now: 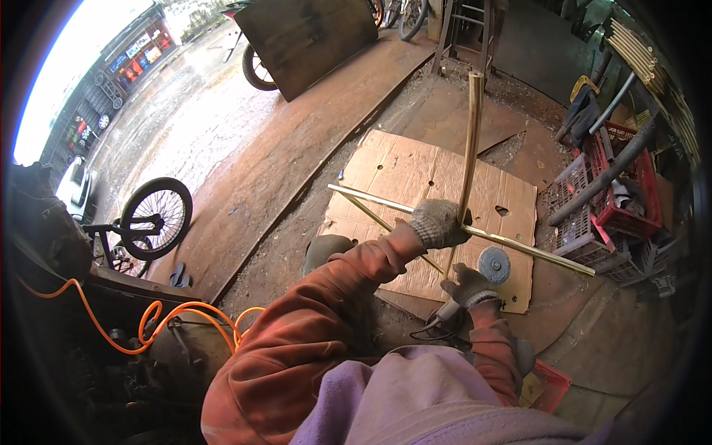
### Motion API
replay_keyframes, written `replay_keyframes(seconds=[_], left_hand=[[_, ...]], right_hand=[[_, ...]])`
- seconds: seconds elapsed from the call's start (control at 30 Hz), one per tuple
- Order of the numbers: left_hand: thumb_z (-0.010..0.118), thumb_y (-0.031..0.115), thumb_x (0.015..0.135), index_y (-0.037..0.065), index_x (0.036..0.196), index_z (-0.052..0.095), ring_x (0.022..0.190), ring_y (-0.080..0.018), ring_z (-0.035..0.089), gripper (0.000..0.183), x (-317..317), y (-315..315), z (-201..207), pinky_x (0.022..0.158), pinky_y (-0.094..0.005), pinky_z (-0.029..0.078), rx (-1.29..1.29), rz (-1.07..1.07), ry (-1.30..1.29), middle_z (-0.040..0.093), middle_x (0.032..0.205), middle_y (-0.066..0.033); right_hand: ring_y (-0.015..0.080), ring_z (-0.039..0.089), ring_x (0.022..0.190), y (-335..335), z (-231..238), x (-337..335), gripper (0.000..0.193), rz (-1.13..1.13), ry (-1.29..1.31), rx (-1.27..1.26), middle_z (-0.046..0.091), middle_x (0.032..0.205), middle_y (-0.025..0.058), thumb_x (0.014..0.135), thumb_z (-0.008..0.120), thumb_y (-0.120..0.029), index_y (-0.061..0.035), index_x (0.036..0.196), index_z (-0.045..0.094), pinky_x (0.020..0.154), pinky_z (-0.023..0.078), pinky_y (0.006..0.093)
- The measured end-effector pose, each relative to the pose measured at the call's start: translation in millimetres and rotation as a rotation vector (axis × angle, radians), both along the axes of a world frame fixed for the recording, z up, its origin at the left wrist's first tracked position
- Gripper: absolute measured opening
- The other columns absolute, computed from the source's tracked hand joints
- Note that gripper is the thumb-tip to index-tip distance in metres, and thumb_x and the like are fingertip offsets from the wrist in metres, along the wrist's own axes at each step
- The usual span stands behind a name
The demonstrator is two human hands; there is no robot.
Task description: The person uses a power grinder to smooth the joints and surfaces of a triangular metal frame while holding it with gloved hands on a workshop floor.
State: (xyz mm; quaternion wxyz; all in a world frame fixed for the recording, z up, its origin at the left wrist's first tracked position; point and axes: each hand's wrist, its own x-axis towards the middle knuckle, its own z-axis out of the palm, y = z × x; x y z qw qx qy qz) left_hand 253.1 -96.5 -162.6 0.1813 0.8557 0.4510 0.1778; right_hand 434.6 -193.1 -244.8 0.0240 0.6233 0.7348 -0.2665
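Both my hands wear grey knit gloves. My left hand (439, 224) is closed around brass-coloured metal tubes where they meet. One upright tube (472, 141) rises from it, and a long crosswise tube (530, 252) extends to both sides. A thinner tube (380, 220) slants under my left wrist. Lower and to the right, my right hand (472, 286) is curled over an angle grinder. Its grey round disc (494, 265) shows beyond my fingers and its corded rear body (448, 313) on the near side. The fingers are close to the lower tube end; their exact grip is partly hidden.
A cardboard sheet (404, 167) lies beneath the tubes. Crates (575, 204) and bundled tubes (653, 74) are at right. An orange hose (152, 319) loops at lower left, near a bicycle wheel (156, 219). A dark board (308, 41) leans at the back.
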Motion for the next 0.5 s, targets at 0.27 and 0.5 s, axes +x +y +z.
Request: replay_keyframes(seconds=[0.27,0.5], left_hand=[[0.073,0.040,0.079,0.017,0.096,0.072,0.079,-0.0336,0.070,0.028,-0.9,0.3,0.2,0.069,-0.0450,0.055,-0.012,0.007,-0.001,0.071,0.082,-0.0114],[0.073,0.040,0.079,0.017,0.095,0.071,0.078,-0.0338,0.070,0.028,-0.2,1.8,-3.0,0.068,-0.0452,0.055,0.003,-0.007,-0.016,0.071,0.081,-0.0115]], right_hand=[[0.0407,0.065,0.105,-1.8,-3.0,1.6,0.060,0.020,0.013,0.064,0.068,0.111,0.0249,0.084,0.065,-0.051,-0.0019,0.117,0.059,0.091,0.051,0.0478],[0.0413,0.065,0.105,-2.6,-3.5,3.4,0.060,0.017,0.014,0.074,0.068,0.110,0.0250,0.084,0.066,-0.051,-0.0019,0.117,0.059,0.090,0.051,0.0489]])
